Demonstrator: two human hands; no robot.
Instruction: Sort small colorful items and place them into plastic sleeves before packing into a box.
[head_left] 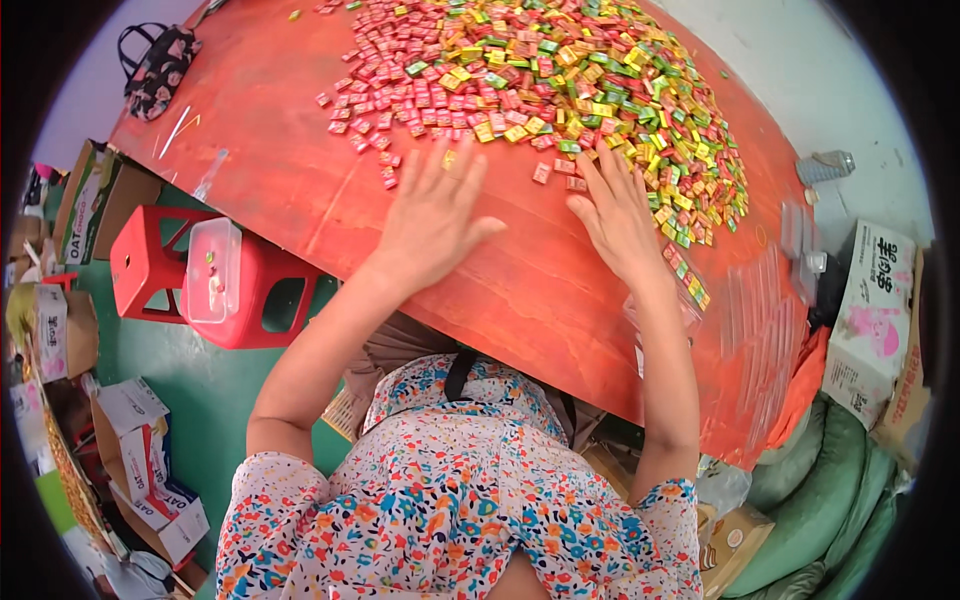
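"Starting with the hands, how are they set?"

"The left hand is held open and palm down, its fingers loosely spread at the near edge of the pile of small wrapped pieces. A yellow spot is seen at its fingers; whether a piece is touched cannot be told. The right hand is likewise held open, thumb apart, at the pile's edge; no grip is seen."

"Why is the pile placed there?"

"It is heaped across the far part of the red table, apparently so that its near edge is presented to both hands at once."

"And the sides?"

"Long clear plastic strips are laid together at the right, presumably for easy reach. A clear plastic box is set on a red stool at the left, seemingly used as a stand."
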